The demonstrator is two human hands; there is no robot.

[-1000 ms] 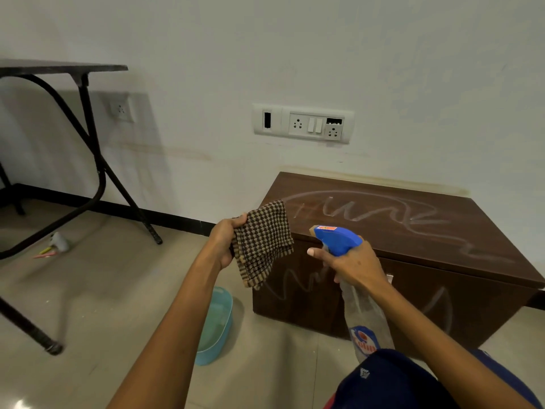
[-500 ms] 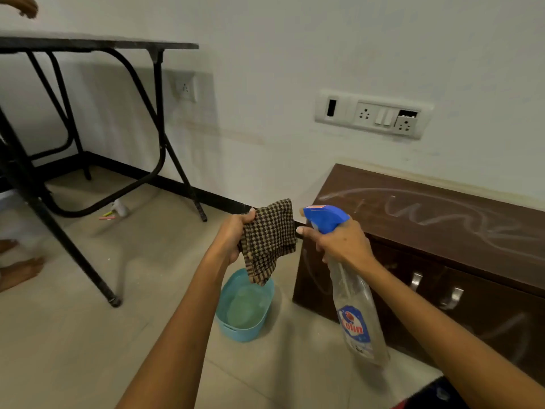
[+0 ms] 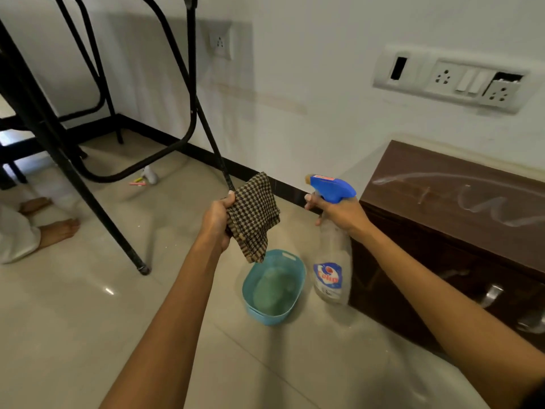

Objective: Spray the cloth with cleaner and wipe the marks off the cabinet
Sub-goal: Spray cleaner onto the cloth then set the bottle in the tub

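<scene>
My left hand grips a brown checked cloth that hangs down over the floor. My right hand holds a clear spray bottle with a blue trigger head, its nozzle aimed left at the cloth a short gap away. The dark brown cabinet stands at the right against the wall, with white chalk scribbles across its top. Metal handles show on its front.
A light blue tub sits on the tiled floor below the cloth. A black folding table's legs stand at the left. Another person's bare feet rest on the floor at far left. Wall sockets are above the cabinet.
The view has swung left and down, so the cabinet now sits at the right edge. Both hands keep their hold, cloth and bottle now over the blue tub.
</scene>
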